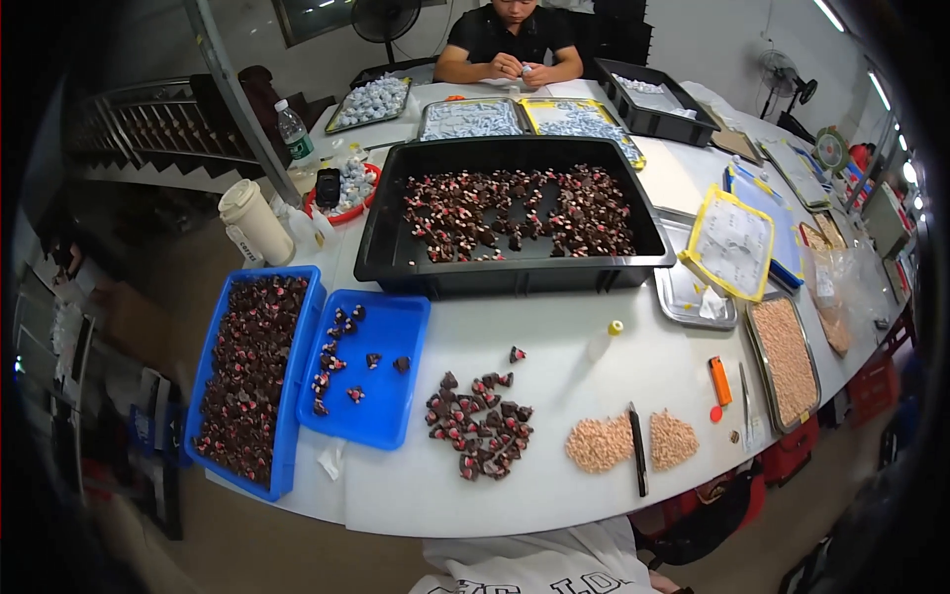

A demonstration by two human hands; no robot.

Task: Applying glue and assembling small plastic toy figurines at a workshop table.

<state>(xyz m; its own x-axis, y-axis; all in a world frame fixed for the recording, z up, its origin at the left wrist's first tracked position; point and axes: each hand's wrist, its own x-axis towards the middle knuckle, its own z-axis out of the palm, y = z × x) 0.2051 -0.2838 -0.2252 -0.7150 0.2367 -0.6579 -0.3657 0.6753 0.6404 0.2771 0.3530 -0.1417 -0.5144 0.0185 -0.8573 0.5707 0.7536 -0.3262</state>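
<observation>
Neither of my hands shows; only my pale shirt (534, 564) appears at the lower edge, with a sliver of skin beside it. On the white table (396, 495) before me lies a loose heap of small dark brown and red pieces (482, 426). To its right are two piles of tiny pale pink-beige pieces (599, 443), with a black pen-like tool (638, 450) between them. A shallow blue tray (381, 421) left of the heap holds several dark pieces. The deeper blue bin (309, 307) alongside is full of them.
A large black tray (515, 277) with more dark pieces spans the middle. Right are a small yellow-capped bottle (602, 344), an orange cutter-like tool (719, 381), tweezers (746, 406) and a metal tray of beige pieces (784, 356). Across the table, a person (510, 49) handles a small pale piece.
</observation>
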